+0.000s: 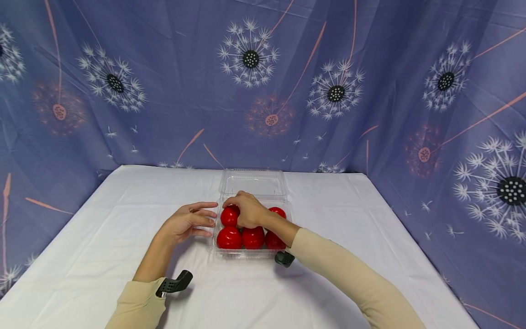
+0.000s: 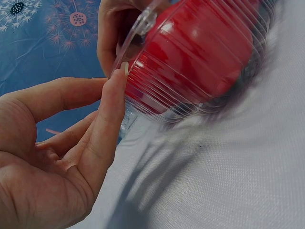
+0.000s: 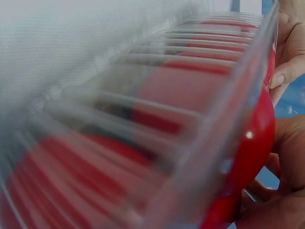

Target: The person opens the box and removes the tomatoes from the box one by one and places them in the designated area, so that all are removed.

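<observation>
A blue-purple fabric backdrop point(image 1: 185, 82) printed with white and pink dandelions rises behind and beside a flat surface spread with a white cloth point(image 1: 337, 210). On the cloth, toward its far edge, sits a clear, ribbed plastic container point(image 1: 250, 254), its clear plastic lid point(image 1: 252, 183) swung open on the far side. Inside, 3 glossy red balls point(image 1: 253, 238) fill the near row; in the far row, 1 glossy red ball point(image 1: 229, 217) lies at the left end and another point(image 1: 278, 211) at the right end, partly hidden. The person's right hand point(image 1: 249, 211) reaches over the container, its fingers curled around the far-left ball. The left hand point(image 1: 186, 224) is just beside the container's left wall, fingers fairly straight and spread apart in the head view; its fingertips overlap the rim in the left wrist view, though whether they touch it cannot be told. Beige sleeves point(image 1: 345, 269) cover both forearms, and a black device point(image 1: 176, 283) is worn at each wrist.
</observation>
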Action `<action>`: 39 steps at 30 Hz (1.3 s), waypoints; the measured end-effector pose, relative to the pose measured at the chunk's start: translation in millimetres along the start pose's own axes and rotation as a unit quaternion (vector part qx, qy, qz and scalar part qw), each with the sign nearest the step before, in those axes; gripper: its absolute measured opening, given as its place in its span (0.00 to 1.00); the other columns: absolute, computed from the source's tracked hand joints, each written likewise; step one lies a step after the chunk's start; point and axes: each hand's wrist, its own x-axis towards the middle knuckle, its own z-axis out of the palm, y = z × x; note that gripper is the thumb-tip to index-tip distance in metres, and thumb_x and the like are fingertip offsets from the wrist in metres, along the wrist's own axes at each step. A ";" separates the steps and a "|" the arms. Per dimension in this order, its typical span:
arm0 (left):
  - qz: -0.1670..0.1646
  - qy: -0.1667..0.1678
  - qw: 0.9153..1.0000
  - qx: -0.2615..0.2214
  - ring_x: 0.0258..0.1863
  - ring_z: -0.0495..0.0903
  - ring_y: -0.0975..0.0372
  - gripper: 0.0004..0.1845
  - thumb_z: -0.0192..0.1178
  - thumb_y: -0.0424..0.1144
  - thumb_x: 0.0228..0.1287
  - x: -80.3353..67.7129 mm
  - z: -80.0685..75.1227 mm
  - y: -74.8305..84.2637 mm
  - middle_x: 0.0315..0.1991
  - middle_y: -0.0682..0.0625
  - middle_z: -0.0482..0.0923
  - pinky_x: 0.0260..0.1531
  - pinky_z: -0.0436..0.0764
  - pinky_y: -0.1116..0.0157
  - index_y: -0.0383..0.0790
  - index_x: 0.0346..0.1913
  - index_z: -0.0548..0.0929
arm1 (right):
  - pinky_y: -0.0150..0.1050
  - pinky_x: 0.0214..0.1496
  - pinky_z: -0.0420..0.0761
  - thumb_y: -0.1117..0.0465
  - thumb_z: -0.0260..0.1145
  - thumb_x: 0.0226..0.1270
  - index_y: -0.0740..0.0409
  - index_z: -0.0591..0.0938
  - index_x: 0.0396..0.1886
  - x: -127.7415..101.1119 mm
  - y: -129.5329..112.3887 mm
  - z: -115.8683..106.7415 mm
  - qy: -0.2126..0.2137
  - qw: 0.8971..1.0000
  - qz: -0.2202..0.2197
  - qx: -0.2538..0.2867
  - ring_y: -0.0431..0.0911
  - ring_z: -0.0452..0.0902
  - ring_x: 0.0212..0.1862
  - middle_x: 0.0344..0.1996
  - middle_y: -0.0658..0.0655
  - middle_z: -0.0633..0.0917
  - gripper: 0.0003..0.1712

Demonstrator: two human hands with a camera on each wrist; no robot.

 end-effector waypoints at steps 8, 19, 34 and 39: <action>-0.002 0.002 1.000 -0.002 0.37 0.85 0.61 0.37 0.61 0.25 0.62 0.8 0.0 -0.4 0.47 0.47 0.82 0.36 0.90 0.60 0.29 0.75 0.63 | 0.42 0.53 0.84 0.67 0.82 0.43 0.49 0.84 0.60 -1.1 2.0 -4.9 0.022 0.999 -0.012 0.020 0.49 0.77 0.53 0.50 0.57 0.84 0.38; -0.001 0.001 1.000 -0.002 0.37 0.86 0.61 0.37 0.61 0.25 0.62 1.9 1.0 -1.3 0.48 0.46 0.82 0.36 0.90 0.59 0.30 0.75 0.64 | 0.43 0.50 0.85 0.63 0.83 0.45 0.49 0.83 0.61 -5.8 4.6 -20.6 0.050 0.995 0.013 0.087 0.52 0.79 0.54 0.52 0.58 0.84 0.38; -0.004 0.012 1.000 0.002 0.37 0.86 0.59 0.38 0.62 0.24 0.61 2.2 0.9 -0.3 0.51 0.43 0.81 0.36 0.90 0.59 0.29 0.75 0.63 | 0.51 0.57 0.84 0.58 0.83 0.47 0.46 0.78 0.60 -23.5 18.3 -49.1 0.090 0.970 0.068 0.215 0.52 0.80 0.59 0.57 0.55 0.83 0.37; 0.001 0.003 1.000 0.000 0.36 0.86 0.60 0.38 0.62 0.24 0.61 0.6 0.1 -0.9 0.50 0.43 0.81 0.36 0.90 0.59 0.29 0.75 0.63 | 0.50 0.57 0.85 0.58 0.83 0.48 0.47 0.76 0.61 -32.1 26.6 -56.7 0.109 0.960 0.078 0.248 0.51 0.79 0.60 0.57 0.54 0.82 0.39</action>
